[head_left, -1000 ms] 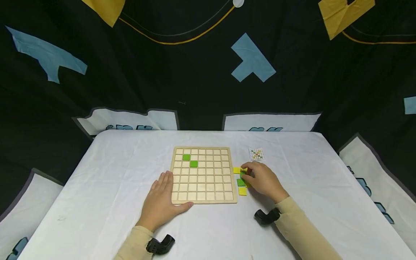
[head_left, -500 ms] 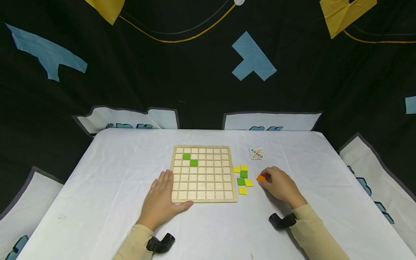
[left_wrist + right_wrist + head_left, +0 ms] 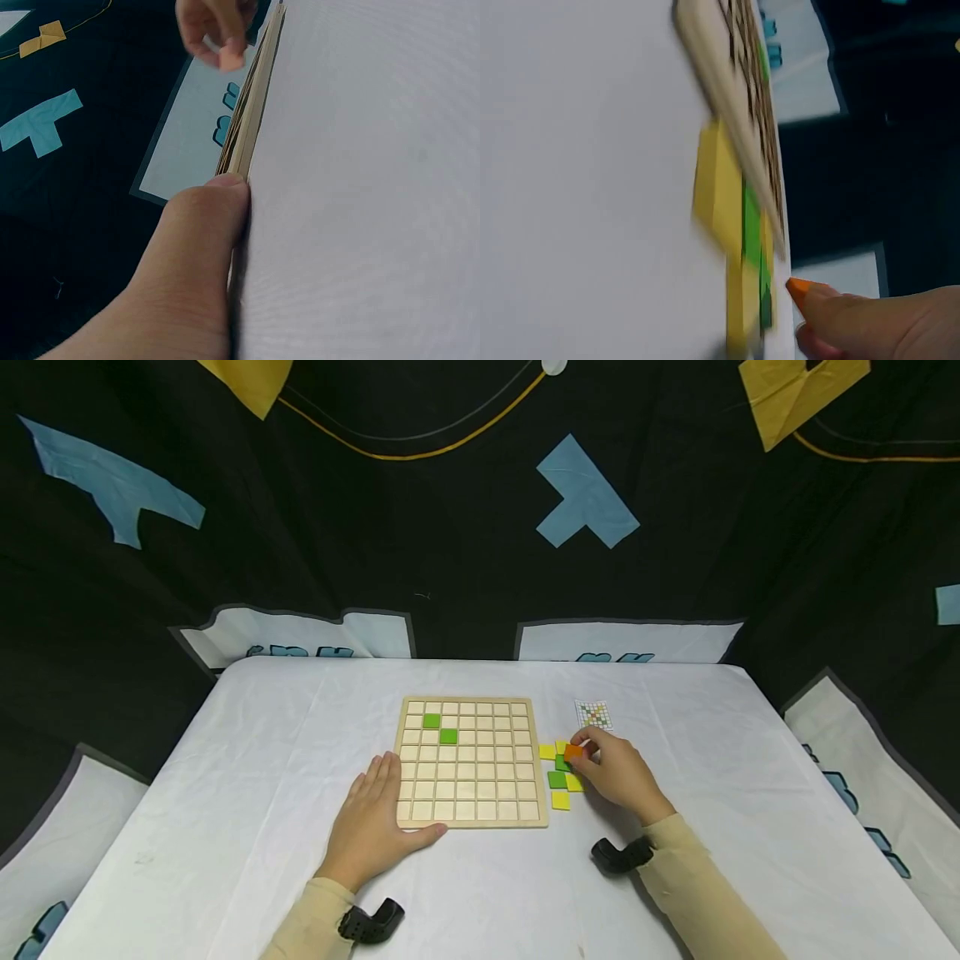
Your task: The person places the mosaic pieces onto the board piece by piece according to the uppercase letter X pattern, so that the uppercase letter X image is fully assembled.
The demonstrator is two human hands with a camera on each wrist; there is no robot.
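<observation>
A wooden grid board [image 3: 466, 773] lies on the white cloth, with one green tile [image 3: 431, 721] and another green tile [image 3: 448, 737] in its upper left cells. My left hand [image 3: 372, 827] rests with extended fingers along the board's left edge, thumb at the near edge; in the left wrist view the thumb [image 3: 196, 232] touches the board's side. Between thumb and fingertips my right hand [image 3: 621, 774] pinches an orange tile [image 3: 573, 752], held over the loose tiles right of the board. The right wrist view shows the orange tile [image 3: 802, 289] above the table.
Loose yellow tiles [image 3: 560, 800] and green tiles [image 3: 557, 779] lie just right of the board. A small printed grid card [image 3: 594, 714] is behind the right hand. A dark curtain [image 3: 465, 577] hangs beyond the table's far edge.
My right hand went from the tile pile out to the right, where an orange tile showed in its pinch, then came back left over the pile with it. The left hand has stayed put.
</observation>
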